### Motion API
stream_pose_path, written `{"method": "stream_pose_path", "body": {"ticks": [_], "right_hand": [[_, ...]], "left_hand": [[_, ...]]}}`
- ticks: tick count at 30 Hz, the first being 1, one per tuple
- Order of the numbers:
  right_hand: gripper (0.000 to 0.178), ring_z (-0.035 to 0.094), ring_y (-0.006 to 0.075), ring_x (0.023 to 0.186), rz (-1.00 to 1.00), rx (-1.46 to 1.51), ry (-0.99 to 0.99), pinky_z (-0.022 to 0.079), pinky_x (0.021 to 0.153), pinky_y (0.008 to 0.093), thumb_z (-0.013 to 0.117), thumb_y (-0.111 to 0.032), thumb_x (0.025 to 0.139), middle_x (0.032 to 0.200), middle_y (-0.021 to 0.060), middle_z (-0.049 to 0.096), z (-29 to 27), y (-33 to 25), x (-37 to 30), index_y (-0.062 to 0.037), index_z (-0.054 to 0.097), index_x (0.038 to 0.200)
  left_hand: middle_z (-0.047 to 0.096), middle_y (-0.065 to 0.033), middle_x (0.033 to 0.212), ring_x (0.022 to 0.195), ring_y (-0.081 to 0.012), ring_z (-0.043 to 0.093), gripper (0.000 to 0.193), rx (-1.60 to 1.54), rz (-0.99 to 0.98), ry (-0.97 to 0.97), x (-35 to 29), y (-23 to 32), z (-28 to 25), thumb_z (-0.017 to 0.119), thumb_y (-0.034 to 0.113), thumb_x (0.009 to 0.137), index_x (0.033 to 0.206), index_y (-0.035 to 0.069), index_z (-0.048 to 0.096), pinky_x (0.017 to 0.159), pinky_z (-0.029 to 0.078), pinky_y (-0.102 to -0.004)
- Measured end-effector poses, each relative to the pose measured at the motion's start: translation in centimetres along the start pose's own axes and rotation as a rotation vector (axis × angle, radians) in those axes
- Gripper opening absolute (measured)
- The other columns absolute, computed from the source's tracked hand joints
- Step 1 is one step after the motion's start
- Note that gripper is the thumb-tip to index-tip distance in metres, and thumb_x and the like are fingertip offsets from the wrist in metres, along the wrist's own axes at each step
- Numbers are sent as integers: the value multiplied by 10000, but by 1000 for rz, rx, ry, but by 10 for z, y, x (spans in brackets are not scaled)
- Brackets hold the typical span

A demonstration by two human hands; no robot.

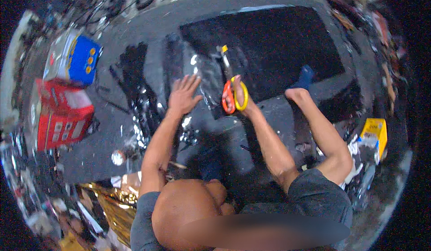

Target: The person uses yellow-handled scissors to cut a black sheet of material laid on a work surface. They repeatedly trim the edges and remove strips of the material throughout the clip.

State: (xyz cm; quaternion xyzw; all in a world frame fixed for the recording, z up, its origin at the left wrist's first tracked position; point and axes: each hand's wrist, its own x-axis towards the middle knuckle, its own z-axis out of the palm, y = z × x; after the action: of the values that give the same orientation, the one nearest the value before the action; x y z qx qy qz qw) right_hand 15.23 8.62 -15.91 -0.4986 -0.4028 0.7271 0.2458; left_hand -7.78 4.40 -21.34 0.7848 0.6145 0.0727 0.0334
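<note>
My left hand (pixel 184 96) lies palm down with its fingers spread, beside a glossy piece of black sheeting (pixel 206 82). My right hand (pixel 248 109) grips a pair of scissors (pixel 227 100) with one orange and one yellow handle loop. The blades point away from me over the black material, with a yellow patch near the tip; whether they are parted I cannot tell. A large dark rectangular sheet (pixel 287 35) spreads out ahead and to the right of both hands.
At left stand a blue and white box (pixel 83 60) and a red box (pixel 67 123). Crumpled black film (pixel 134 76) lies left of my left arm. Gold foil (pixel 112 210) sits at lower left, a yellow box (pixel 376 132) at right. My blue-covered foot (pixel 306 76) rests by the sheet.
</note>
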Motion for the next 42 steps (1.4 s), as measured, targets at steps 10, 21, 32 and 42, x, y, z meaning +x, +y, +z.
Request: {"method": "stream_pose_path", "body": {"ticks": [10, 21, 32, 42], "right_hand": [[741, 450, 135, 360, 38, 133, 84, 408, 342, 278, 303, -729, 808, 495, 28, 436, -51, 21, -38, -23, 504, 708], [673, 463, 157, 343, 106, 258, 55, 393, 328, 294, 374, -676, 833, 460, 57, 448, -17, 31, -51, -38, 493, 654], [585, 507, 165, 412, 204, 326, 59, 425, 351, 304, 426, -633, 841, 586, 61, 531, -9, 36, -48, -58, 534, 820], [643, 490, 167, 379, 326, -48, -56, 413, 359, 303, 337, -630, 873, 492, 50, 479, 2, 48, -121, -48, 514, 664]], "left_hand": [[382, -89, 1381, 1275, -261, 337, 558, 518, -249, -112, -42, -97, -53, 528, 291, 807, 1311, 86, 405, 1053, 197, -487], [541, -187, 1078, 942, -242, 548, 655, -1314, -1017, 253, 22, 69, 88, 775, 203, 662, 1147, -93, 449, 807, 451, -329], [664, -95, 704, 651, -174, 599, 234, -931, -971, 259, 35, 57, 33, 697, 248, 718, 769, 19, 695, 647, 461, -327], [608, -60, 574, 494, -128, 564, 224, -1112, -975, -28, -39, 29, 18, 706, 211, 739, 663, 13, 637, 497, 439, -279]]}}
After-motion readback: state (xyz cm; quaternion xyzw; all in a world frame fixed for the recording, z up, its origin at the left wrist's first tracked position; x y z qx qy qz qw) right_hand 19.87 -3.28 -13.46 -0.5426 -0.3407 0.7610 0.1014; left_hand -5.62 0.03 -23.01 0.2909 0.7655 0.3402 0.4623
